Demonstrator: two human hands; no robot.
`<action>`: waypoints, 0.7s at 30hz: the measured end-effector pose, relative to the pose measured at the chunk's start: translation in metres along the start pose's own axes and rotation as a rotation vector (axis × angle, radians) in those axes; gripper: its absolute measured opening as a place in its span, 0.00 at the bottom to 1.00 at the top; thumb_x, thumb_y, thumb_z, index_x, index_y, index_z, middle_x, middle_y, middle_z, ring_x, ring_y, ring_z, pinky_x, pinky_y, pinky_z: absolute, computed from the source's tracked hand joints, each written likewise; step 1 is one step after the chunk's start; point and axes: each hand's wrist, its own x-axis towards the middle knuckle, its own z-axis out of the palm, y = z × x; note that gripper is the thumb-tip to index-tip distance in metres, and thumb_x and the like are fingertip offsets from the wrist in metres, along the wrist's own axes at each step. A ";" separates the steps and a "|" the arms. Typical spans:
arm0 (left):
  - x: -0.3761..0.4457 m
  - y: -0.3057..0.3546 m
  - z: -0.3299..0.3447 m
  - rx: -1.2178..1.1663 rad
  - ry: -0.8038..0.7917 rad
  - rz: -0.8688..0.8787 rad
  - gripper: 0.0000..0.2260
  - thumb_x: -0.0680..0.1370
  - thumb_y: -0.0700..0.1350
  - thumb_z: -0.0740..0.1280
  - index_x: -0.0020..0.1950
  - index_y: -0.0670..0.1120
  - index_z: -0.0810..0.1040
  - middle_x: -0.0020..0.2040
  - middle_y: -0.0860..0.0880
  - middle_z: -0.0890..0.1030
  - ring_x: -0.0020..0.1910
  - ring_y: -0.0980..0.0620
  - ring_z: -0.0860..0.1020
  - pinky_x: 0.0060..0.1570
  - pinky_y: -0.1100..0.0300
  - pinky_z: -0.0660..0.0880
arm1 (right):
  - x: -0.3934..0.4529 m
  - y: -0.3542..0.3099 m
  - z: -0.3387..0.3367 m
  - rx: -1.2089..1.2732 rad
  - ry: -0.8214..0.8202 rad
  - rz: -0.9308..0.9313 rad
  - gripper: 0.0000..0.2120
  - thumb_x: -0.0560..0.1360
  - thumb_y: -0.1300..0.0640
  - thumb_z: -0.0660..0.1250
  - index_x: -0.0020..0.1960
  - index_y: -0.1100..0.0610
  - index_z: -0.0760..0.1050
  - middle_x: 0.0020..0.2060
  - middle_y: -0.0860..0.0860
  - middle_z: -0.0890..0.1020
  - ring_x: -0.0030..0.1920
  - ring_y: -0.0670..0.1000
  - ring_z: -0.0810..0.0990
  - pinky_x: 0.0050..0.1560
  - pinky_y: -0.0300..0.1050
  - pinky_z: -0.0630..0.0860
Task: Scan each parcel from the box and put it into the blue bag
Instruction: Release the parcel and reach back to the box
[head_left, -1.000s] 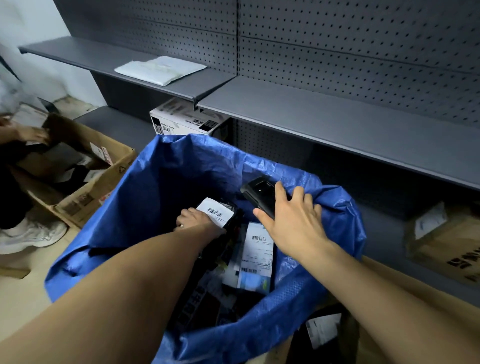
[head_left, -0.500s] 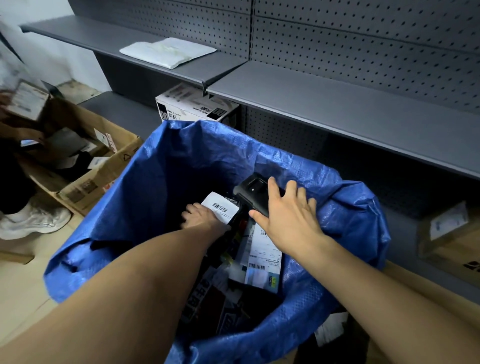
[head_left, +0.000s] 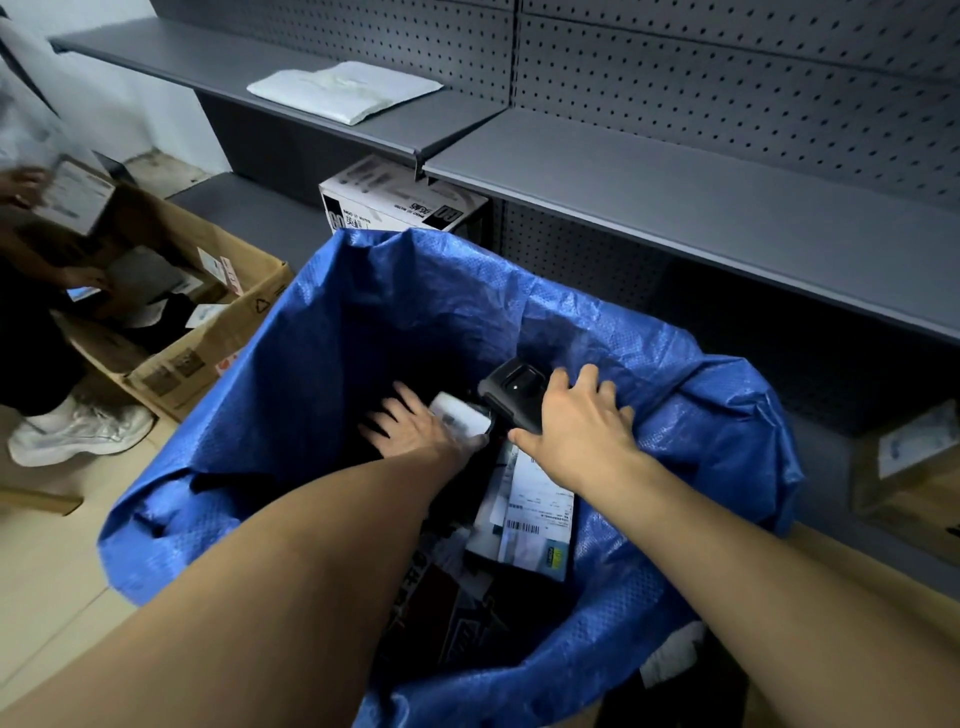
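Our right grip (head_left: 576, 436) is clamped around the black scanner (head_left: 511, 387), held just above the mouth of the blue bag (head_left: 322, 395). Our left grip (head_left: 410, 431) has its fingers spread apart inside the bag, with a white-labelled parcel (head_left: 462, 418) against its far side; the blur there means we cannot tell whether it has fully let go. The parcel sits over the pile of labelled packets (head_left: 537, 519) already in the bag. We judge the risks small but real: the scanner could slip into the bag after the parcel, or the bag's slack rim could fold inward and catch our wrist as we pull out.
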 end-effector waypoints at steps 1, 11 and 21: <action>0.000 -0.001 0.001 0.033 0.027 0.037 0.67 0.58 0.80 0.64 0.80 0.41 0.39 0.78 0.39 0.52 0.77 0.37 0.53 0.74 0.38 0.49 | 0.000 0.001 0.001 0.001 -0.001 0.001 0.43 0.75 0.35 0.67 0.77 0.61 0.56 0.69 0.59 0.63 0.69 0.62 0.64 0.66 0.62 0.66; -0.020 -0.003 -0.033 0.103 0.061 0.124 0.56 0.69 0.77 0.59 0.80 0.44 0.36 0.81 0.41 0.46 0.78 0.38 0.48 0.75 0.39 0.48 | -0.022 0.013 -0.006 0.014 0.017 0.044 0.41 0.74 0.34 0.66 0.75 0.60 0.59 0.68 0.59 0.64 0.69 0.62 0.65 0.66 0.62 0.68; -0.070 -0.004 -0.085 0.006 0.120 0.215 0.51 0.72 0.74 0.59 0.81 0.45 0.39 0.81 0.41 0.46 0.79 0.37 0.47 0.75 0.39 0.47 | -0.069 0.028 -0.048 0.002 0.125 0.084 0.41 0.75 0.35 0.66 0.75 0.60 0.59 0.69 0.58 0.63 0.70 0.62 0.64 0.65 0.61 0.67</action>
